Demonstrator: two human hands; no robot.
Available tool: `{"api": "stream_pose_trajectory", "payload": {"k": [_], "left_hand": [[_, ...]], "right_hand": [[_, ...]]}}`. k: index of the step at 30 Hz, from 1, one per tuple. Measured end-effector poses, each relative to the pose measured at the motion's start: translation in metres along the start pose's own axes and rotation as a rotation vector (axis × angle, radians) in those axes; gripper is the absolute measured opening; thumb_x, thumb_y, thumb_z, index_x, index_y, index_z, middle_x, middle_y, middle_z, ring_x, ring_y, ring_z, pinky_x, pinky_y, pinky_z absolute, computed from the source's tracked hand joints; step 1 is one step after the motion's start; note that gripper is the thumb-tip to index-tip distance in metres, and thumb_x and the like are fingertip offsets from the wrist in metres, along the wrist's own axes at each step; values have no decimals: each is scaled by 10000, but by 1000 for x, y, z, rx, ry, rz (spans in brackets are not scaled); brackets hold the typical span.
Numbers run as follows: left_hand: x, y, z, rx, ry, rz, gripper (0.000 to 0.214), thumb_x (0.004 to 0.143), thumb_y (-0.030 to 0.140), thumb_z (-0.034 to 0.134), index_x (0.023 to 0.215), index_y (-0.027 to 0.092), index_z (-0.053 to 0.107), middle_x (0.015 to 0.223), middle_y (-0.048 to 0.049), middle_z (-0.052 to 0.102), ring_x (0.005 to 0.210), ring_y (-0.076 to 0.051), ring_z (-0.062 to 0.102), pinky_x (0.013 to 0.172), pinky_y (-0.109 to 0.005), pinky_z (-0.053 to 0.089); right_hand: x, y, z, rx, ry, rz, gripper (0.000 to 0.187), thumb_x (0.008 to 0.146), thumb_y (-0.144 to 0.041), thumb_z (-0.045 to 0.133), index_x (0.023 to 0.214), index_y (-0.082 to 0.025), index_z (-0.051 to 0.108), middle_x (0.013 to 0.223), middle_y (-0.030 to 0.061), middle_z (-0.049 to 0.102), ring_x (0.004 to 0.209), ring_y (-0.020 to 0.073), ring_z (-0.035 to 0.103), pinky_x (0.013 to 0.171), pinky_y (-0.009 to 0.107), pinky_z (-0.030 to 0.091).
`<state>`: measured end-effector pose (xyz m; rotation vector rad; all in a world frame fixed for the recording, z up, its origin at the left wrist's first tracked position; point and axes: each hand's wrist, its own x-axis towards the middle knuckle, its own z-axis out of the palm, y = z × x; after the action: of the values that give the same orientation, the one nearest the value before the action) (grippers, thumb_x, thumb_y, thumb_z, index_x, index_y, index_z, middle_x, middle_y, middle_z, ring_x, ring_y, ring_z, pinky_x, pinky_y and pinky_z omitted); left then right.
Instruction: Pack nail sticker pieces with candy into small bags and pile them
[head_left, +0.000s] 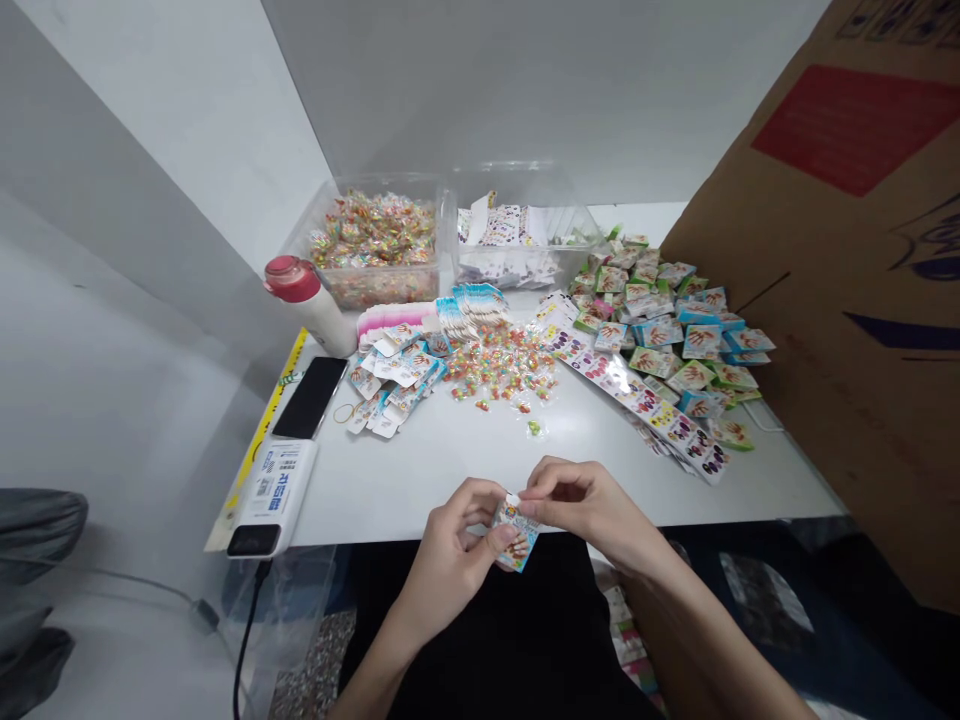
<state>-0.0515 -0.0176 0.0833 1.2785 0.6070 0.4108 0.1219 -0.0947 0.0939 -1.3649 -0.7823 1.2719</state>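
– what is the small card (517, 535) showing?
– it's showing glossy coated paper, catching the light across its face.
– and the table (420, 480)?
– it's showing a smooth white top, shining faintly.
– what about the clear plastic tub (375, 285) and the phone (309, 397)?
– the tub is gleaming, hard and smooth, and the phone is reflecting light off dark glass.
– the box (847, 300)?
– it's looking matt: rough brown corrugated cardboard.
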Motion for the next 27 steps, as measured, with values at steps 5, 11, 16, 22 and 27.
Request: {"api": "stream_pose_trajectory", "payload": {"k": [5, 11, 16, 22, 27], "left_hand": [[-3, 1, 1, -62, 13, -54, 412, 849, 294, 657, 1209, 226, 467, 859, -20, 626, 779, -164, 633, 613, -246, 566], [-3, 1, 5, -22, 34, -18, 189, 868, 304, 631, 1024, 197, 609, 921, -26, 657, 821, -152, 637, 682, -222, 543], [-2, 1, 7, 22, 51, 2, 150, 887, 309, 605, 986, 198, 619, 897, -20, 659, 819, -157, 642, 673, -224, 542], [-5, 0, 10, 88, 40, 52, 190, 913, 302, 562, 1081, 217, 588, 978, -45, 640, 820, -169, 645, 666, -242, 545], [-2, -1, 6, 131, 6, 121, 169, 933, 257, 523, 1013, 221, 667, 1132, -74, 611, 971, -206, 631, 763, -278, 550]], "right_hand": [[-7, -2, -5, -129, -54, -95, 117, 764, -311, 757, 779, -195, 746, 820, 25, 591, 740, 132, 558, 676, 275, 440], [-12, 5, -7, 60, -84, 34, 186, 765, -296, 762, 926, -204, 748, 839, 26, 638, 748, 129, 575, 695, 269, 455], [-16, 14, 2, 232, 75, 70, 133, 726, -269, 795, 790, -181, 718, 783, 13, 666, 748, 129, 592, 715, 261, 468], [-17, 8, 3, 193, 84, 6, 107, 735, -244, 787, 733, -183, 699, 769, 8, 652, 723, 123, 572, 685, 249, 454], [-13, 10, 3, 250, 82, 49, 126, 733, -265, 788, 730, -185, 692, 760, 10, 653, 695, 121, 564, 656, 251, 454]]}}
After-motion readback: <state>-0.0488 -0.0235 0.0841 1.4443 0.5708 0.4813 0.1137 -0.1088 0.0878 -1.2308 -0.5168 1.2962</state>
